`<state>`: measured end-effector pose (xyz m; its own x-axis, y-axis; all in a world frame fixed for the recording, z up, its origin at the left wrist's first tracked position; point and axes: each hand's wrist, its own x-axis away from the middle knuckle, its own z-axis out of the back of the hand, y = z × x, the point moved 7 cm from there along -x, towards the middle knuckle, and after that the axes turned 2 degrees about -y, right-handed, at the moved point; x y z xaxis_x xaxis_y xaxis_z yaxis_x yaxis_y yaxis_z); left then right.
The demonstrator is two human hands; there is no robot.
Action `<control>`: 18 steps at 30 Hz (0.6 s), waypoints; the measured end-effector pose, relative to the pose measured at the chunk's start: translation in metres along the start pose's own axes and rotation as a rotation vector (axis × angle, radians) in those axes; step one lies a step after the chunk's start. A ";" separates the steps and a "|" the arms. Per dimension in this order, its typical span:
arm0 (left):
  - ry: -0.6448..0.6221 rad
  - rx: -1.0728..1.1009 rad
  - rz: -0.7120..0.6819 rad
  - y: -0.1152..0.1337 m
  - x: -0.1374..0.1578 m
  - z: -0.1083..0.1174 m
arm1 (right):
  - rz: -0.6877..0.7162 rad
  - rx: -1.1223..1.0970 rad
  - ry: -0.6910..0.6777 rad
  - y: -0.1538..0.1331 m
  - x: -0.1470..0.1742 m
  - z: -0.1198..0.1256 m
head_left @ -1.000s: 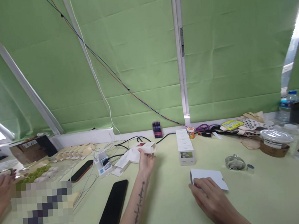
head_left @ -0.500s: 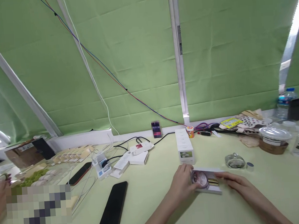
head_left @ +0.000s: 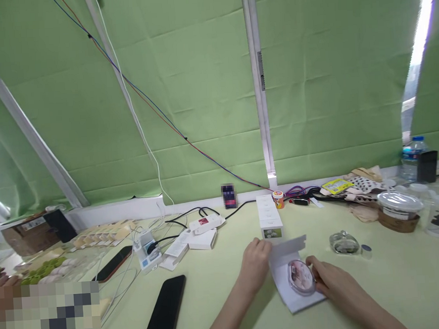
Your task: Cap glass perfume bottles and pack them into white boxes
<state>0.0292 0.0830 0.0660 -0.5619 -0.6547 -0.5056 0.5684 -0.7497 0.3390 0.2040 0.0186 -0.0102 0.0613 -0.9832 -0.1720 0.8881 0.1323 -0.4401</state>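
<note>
My left hand (head_left: 255, 261) is closed on the raised edge of an unfolded white cardboard sheet or box (head_left: 292, 296). Over the cardboard lies a round, clear perfume bottle (head_left: 301, 277) with a pinkish pattern on its face. Fingers of my right hand (head_left: 332, 279) pinch this bottle at its right end, hiding its neck. Beyond my right hand, a clear glass bottle (head_left: 344, 243) lies near a small grey cap (head_left: 366, 251). A row of white boxes (head_left: 269, 216) stands just behind the cardboard.
A black phone (head_left: 165, 309) lies left of my arms. Opened white cartons (head_left: 194, 240), a power strip (head_left: 147, 253) and tangled cables are behind it. Lidded tubs (head_left: 399, 210) and a water bottle (head_left: 416, 157) stand at right. Another person's hand (head_left: 4, 297) shows at far left.
The white cardboard has opened out, with one side raised by my left hand. My right hand has closed around the bottle's neck end, and the gold part is now hidden.
</note>
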 end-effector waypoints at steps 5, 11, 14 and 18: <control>0.234 -0.063 0.176 -0.042 0.017 0.086 | -0.033 -0.097 0.043 0.024 0.025 0.002; 0.441 -0.266 0.648 -0.096 0.041 0.174 | -0.076 -0.107 0.048 0.031 0.031 0.005; 0.439 -0.051 0.720 -0.091 0.042 0.150 | -0.081 -0.069 0.064 0.028 0.030 0.006; 0.177 0.241 0.360 -0.029 0.020 0.065 | -0.034 -0.050 0.046 0.021 0.027 0.004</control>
<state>-0.0381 0.0854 0.0976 -0.2313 -0.8666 -0.4422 0.5407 -0.4923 0.6821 0.2264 -0.0060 -0.0203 0.0095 -0.9805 -0.1961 0.8655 0.1063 -0.4895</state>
